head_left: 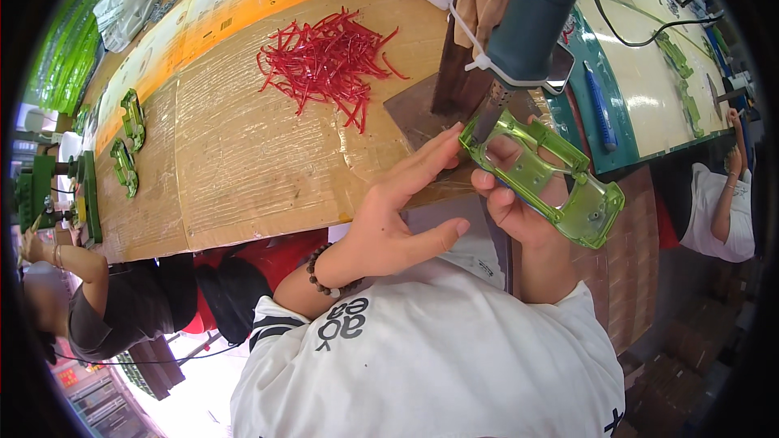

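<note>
A translucent green plastic car-body-shaped part point(531, 170) is tilted in my right hand point(523, 215), whose fingers wrap round its near left edge. Directly over its far left corner, a dark teal heat gun point(531, 28) points its metal nozzle point(491, 109) down. My left hand point(398, 215) is open, fingers stretched out and thumb apart. Its fingertips are at the part's left corner beside the nozzle; whether they touch it I cannot tell. A beaded bracelet point(320, 272) circles my left wrist.
Thin red plastic strips point(333, 65) lie heaped on the cardboard-covered table point(227, 170). Several green parts point(126, 166) rest at left, near a green machine point(85, 195). A blue pen-like tool point(599, 105) lies right of the heat gun's stand point(454, 73). Other people sit on both sides.
</note>
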